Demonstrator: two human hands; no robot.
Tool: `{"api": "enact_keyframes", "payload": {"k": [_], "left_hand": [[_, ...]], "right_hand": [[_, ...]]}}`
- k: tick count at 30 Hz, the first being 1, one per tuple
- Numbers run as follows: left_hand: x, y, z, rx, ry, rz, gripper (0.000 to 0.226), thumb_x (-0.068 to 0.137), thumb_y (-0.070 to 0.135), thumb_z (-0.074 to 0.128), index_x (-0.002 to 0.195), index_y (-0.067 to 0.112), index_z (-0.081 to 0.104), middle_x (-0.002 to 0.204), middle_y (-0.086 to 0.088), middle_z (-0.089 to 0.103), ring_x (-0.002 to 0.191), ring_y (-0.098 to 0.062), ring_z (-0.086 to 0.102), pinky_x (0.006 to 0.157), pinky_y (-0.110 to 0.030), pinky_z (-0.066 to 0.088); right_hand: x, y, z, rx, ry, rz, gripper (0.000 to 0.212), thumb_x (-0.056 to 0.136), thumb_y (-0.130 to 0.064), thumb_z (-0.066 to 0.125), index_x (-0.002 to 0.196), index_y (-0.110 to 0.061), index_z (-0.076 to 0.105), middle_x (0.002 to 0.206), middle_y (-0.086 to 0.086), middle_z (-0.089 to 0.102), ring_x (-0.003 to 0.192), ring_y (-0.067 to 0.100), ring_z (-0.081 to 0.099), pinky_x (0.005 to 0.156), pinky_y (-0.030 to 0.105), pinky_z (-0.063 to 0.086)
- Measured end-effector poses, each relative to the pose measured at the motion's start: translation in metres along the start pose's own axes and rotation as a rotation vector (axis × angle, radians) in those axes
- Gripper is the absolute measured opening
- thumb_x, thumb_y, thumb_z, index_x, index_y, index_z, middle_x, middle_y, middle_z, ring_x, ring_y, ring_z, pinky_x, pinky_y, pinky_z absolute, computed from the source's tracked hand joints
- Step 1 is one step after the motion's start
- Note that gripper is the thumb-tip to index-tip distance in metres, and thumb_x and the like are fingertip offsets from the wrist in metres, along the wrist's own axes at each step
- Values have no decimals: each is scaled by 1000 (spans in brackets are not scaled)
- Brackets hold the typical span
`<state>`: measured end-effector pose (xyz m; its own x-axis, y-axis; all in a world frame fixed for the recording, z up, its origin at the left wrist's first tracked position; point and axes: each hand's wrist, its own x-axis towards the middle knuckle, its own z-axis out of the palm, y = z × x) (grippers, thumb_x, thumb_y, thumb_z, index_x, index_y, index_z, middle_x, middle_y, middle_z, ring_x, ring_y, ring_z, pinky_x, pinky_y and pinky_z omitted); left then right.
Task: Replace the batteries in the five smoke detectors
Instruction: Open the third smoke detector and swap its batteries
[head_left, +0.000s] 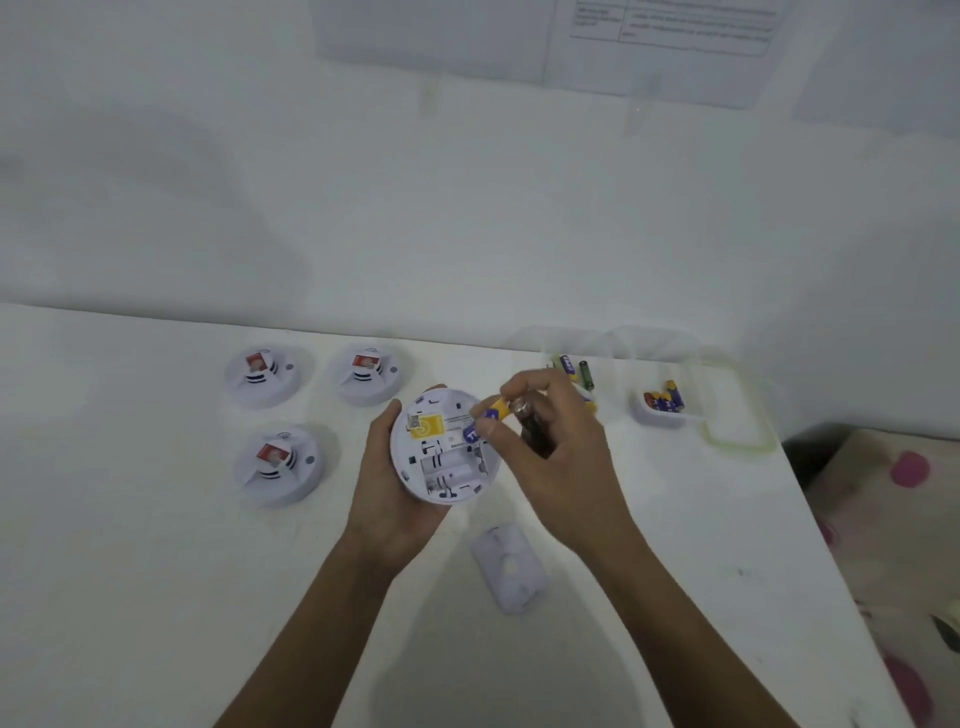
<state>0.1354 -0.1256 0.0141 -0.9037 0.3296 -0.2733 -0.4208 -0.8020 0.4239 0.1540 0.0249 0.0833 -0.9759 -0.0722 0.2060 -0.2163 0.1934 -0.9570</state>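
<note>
Three smoke detectors (265, 376) on table (130, 545), left hand (387, 478) curled round upturned fourth detector (447, 457), right hand (563, 467) pinching yellow-purple battery (488, 415) at its bay (451, 470)

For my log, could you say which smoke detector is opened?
The smoke detector in the left hand, battery bay showing; the other three sit face-up.

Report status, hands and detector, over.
Left hand grips the opened detector. Right hand pinches a battery at its compartment. Cover lies apart on the table.
</note>
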Motion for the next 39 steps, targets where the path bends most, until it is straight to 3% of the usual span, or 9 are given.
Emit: {"api": "enact_keyframes", "payload": {"k": [3,10,15,23,29,32,39], "left_hand": [[-8,15,-5,53,55,40,58,102,38,23,98,14,76,101,-12,73,86,-23,71,71,-34,59],[-22,39,-17,59,17,4,59,99,45,26,101,13,75,108,-13,71,94,-24,70,77,-35,58],[-25,48,-22,74,45,16,53,97,45,31,105,17,74,116,-13,68,100,-25,68,82,-35,57],[-28,49,-22,107,48,27,53,96,47,32,107,16,73,117,-14,68,103,-26,67,89,-38,53],[-25,43,-26,103,57,41,55,97,48,31,136,16,50,136,-17,55,126,-35,51,110,-49,36],[-22,42,-27,109,74,35,60,92,51,38,141,16,44,143,-18,46,134,-39,41,115,-53,25],[-25,41,-22,129,76,56,56,96,49,33,137,16,50,136,-16,55,126,-33,52,110,-50,35]], "right_hand": [[-12,-1,25,-87,-18,-21,14,87,-13,68,96,-14,57,95,-5,72,76,-3,63,59,5,42],[-17,7,63,-239,14,-119,19,84,-29,69,94,-18,57,99,-3,63,97,9,65,70,15,52],[-21,4,76,-216,-53,-80,20,87,-20,68,88,-29,51,87,-19,62,92,0,64,67,9,48],[-23,5,80,-158,-71,-34,13,85,-22,70,95,-21,61,90,-17,67,91,6,66,72,15,52],[-26,4,81,-166,-66,-2,10,86,-27,68,94,-31,63,95,-21,67,96,0,63,74,9,48],[-27,3,82,-216,-70,-5,13,86,-32,64,94,-41,59,101,-34,60,104,-12,56,79,4,46],[-28,3,87,-198,-8,43,21,79,-26,76,95,-25,62,96,-26,64,96,-7,60,73,12,52]]}}
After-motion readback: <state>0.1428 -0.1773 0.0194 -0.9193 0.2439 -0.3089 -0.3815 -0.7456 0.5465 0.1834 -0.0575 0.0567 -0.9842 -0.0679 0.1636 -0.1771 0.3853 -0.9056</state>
